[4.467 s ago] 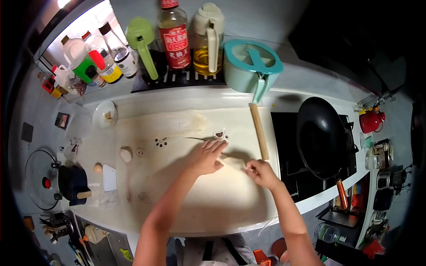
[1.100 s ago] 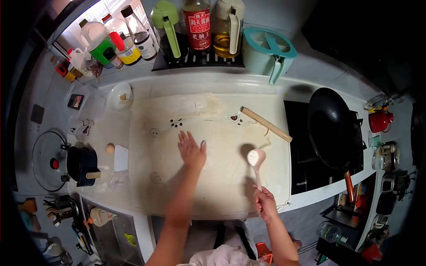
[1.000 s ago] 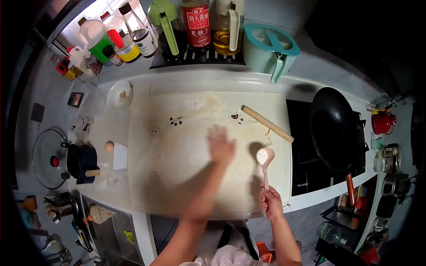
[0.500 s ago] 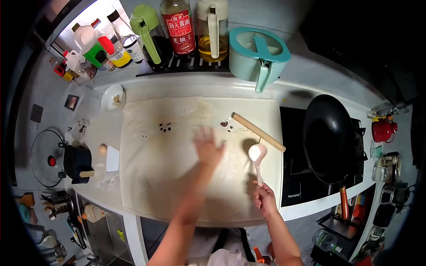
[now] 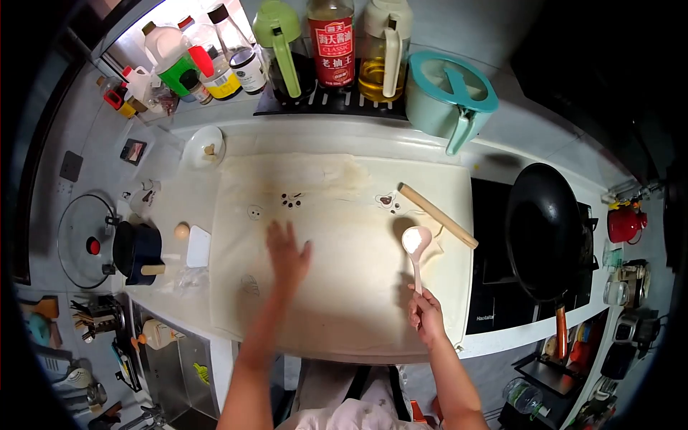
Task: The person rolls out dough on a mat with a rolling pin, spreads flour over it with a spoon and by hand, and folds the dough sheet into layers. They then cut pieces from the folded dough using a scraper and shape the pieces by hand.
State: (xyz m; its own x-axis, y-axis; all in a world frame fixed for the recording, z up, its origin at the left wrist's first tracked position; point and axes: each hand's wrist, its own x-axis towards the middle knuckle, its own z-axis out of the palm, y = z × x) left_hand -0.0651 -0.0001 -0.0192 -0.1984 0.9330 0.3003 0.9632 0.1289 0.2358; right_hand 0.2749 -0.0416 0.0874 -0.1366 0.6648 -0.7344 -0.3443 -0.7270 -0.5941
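Observation:
My left hand (image 5: pixel 287 252) is over the left half of the cream mat (image 5: pixel 337 308), fingers apart and nothing in it, slightly blurred. I cannot tell whether it touches the surface. My right hand (image 5: pixel 427 315) grips the handle of a pale pink spoon (image 5: pixel 418 272) above the mat's right side. White powder (image 5: pixel 413 241) lies in the spoon's bowl. Just beyond the spoon, a wooden rolling pin (image 5: pixel 438 216) rests slantwise near the mat's right edge. A pale, angular piece (image 5: pixel 434 251) shows partly behind the spoon.
Right of the mat, a black wok (image 5: pixel 541 229) sits on the stove. Behind stand a soy sauce bottle (image 5: pixel 332 50), an oil jug (image 5: pixel 383 57) and a teal lidded container (image 5: pixel 448 107). Leftward are an egg (image 5: pixel 182 231), a white scraper (image 5: pixel 198 247) and a dark pot (image 5: pixel 140 251).
My left hand has swept leftward across the mat. My right hand still holds the spoon in nearly the same place. The camera view has shifted a little.

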